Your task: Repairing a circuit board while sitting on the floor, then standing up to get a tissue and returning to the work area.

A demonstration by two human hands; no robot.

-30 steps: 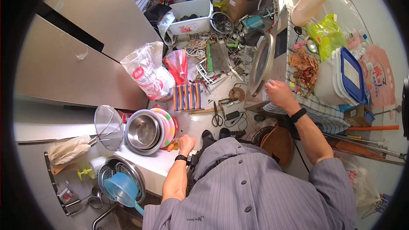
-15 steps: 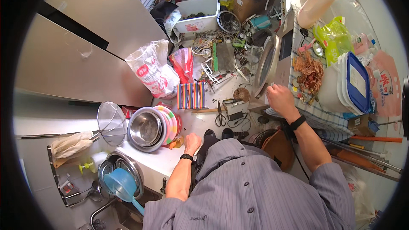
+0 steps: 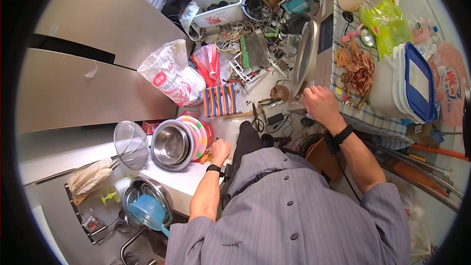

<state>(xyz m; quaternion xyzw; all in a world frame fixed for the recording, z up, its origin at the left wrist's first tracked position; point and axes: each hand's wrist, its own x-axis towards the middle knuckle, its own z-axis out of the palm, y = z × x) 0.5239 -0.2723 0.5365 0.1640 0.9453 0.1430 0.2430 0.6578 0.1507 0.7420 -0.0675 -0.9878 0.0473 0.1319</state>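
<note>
My left hand (image 3: 222, 152) is curled beside the edge of the white counter (image 3: 171, 179), its fingers mostly turned out of sight. Close to it stand nested steel bowls (image 3: 169, 145) and stacked colourful plastic basins (image 3: 200, 137). My right hand (image 3: 321, 104) is closed at the front edge of a front-loading washing machine (image 3: 324, 61), near its round door (image 3: 306, 59), which stands ajar. Whatever its fingers may grip is too small to make out. A dark wristband circles each wrist.
Scissors (image 3: 257, 117), a striped folding stool (image 3: 220, 100), cables and tools crowd the floor ahead. A white plastic bag (image 3: 171, 76) leans by the refrigerator (image 3: 88, 88). Dried brown strips (image 3: 355, 71) and a blue-lidded container (image 3: 417, 83) sit atop the machine.
My body and view have shifted forward a little, and one dark-trousered leg now shows stretched ahead. Both hands stay close to the counter edge and the washing machine's front.
</note>
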